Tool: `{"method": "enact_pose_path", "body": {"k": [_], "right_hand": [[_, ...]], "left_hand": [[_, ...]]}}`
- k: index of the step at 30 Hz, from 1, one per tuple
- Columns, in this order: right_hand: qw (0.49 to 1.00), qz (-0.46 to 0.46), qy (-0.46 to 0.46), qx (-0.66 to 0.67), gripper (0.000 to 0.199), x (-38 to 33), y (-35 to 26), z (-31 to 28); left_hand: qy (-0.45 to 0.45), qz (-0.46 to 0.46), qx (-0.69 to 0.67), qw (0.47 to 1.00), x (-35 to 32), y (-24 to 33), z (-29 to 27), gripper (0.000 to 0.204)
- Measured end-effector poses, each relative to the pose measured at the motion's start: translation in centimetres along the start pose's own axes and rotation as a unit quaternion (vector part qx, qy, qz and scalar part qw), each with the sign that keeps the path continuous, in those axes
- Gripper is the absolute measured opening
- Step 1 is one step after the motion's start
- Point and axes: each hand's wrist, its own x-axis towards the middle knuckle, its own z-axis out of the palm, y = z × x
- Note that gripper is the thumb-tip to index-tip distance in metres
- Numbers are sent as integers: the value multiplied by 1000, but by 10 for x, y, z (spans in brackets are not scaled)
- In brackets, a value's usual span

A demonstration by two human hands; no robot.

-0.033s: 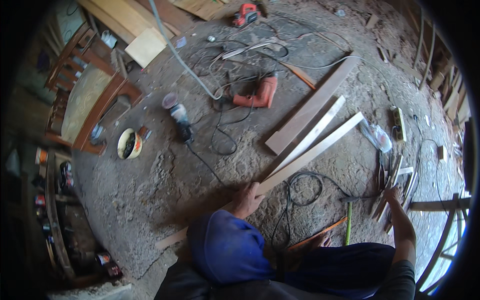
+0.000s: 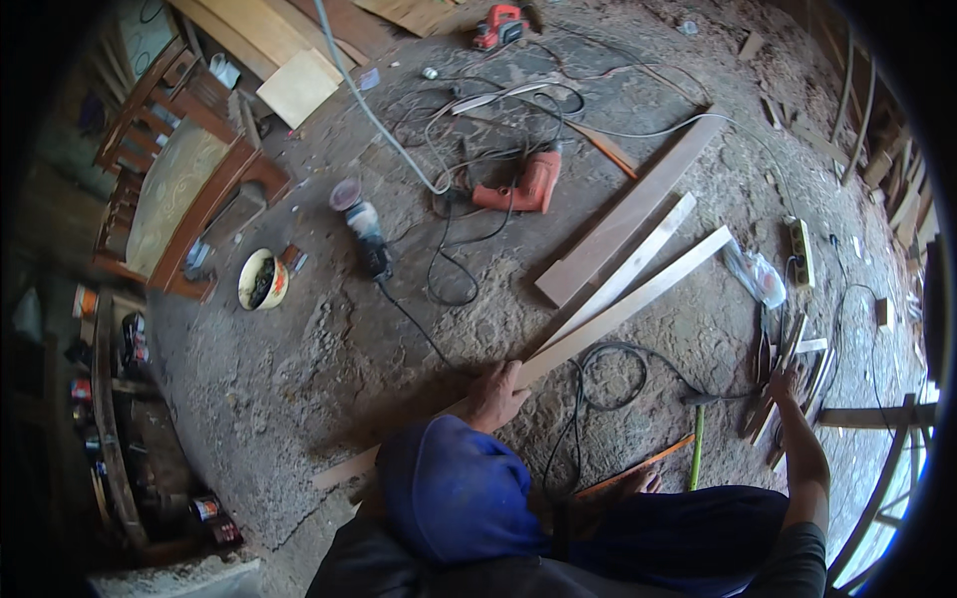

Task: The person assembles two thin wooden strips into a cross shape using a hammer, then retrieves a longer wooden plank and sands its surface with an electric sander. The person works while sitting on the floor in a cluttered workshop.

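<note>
My left hand (image 2: pixel 495 396) is closed round a long pale wooden strip (image 2: pixel 628 305) that slants across the ground in front of me. A second thin strip (image 2: pixel 628 264) meets it near that hand, and a wider brown board (image 2: pixel 633 211) lies beyond. Off to the right, my right hand (image 2: pixel 785 383) reaches into a small heap of short wood pieces (image 2: pixel 795 341), its fingers bent over one of them; the fingertips are partly hidden. Dark-handled pliers (image 2: pixel 764 344) lie against the heap. A hammer with a green handle (image 2: pixel 696 448) rests nearer to me.
A corded angle grinder (image 2: pixel 369 242), a red drill (image 2: pixel 523 185) and a red planer (image 2: pixel 500 27) lie on rough ground among tangled cables. An orange handsaw-like strip (image 2: pixel 638 464) is by my foot. A bowl (image 2: pixel 262 281), a wooden chair (image 2: pixel 179 179) and a power strip (image 2: pixel 800 251) stand around.
The whole scene sits slightly further right in the picture. My left hand stays on the strip, and my right hand remains at the wood heap.
</note>
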Motion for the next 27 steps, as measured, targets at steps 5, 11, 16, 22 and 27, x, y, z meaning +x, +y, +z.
{"method": "enact_pose_path", "body": {"k": [5, 11, 16, 22, 27], "right_hand": [[977, -187, 61, -76, 65, -22, -146, -9], [850, -512, -22, 119, 49, -95, -300, 1], [734, -663, -133, 71, 44, -169, -385, 37], [659, -714, -238, -9, 45, -282, -477, 94], [685, -656, -278, 153, 44, -343, -516, 114]], "left_hand": [[3, 17, -72, 997, -2, -6, -8, 53], [82, 17, -66, 994, -34, -32, -53, 53], [179, -14, -36, 983, -60, -77, -103, 54], [249, -66, 11, 966, -104, -125, -158, 51], [236, -154, -84, 956, -192, -162, -170, 44]]}}
